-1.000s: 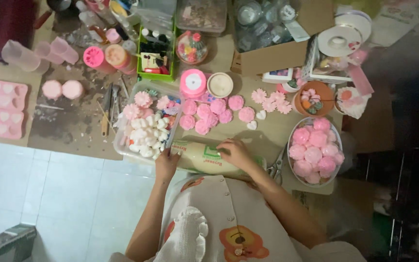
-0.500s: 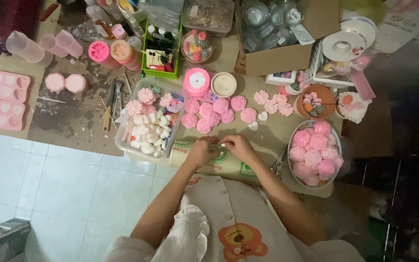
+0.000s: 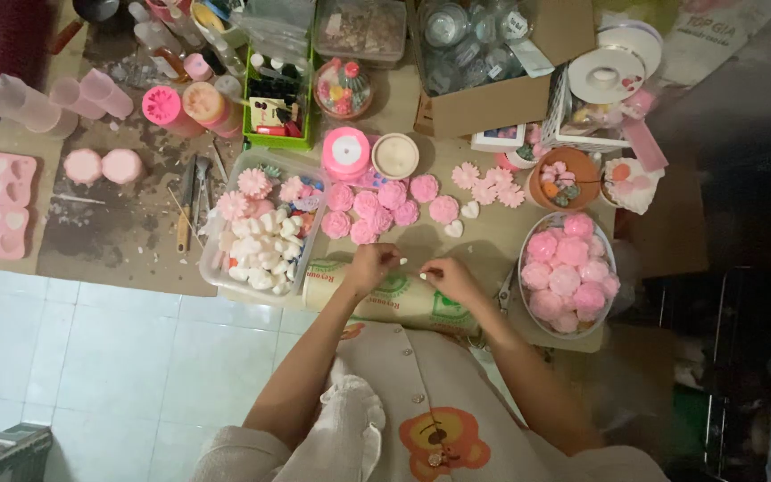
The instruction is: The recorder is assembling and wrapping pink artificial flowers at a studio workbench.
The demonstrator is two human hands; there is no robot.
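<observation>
two hands on a tiny white piece

the left hand [image 3: 372, 268] and right hand [image 3: 450, 278] meet above a green-and-white roll [image 3: 385, 299], each grip pinched on a small white piece [image 3: 412, 266]. pink flower shapes [image 3: 377, 207] lie just beyond the grips on the table [image 3: 484, 236].

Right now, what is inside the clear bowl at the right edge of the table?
The clear bowl is heaped with round pink flower-shaped pieces, light and deeper pink mixed, filling it to the rim. Anything below that top layer, and the bowl's bottom, is covered and cannot be seen.
</observation>
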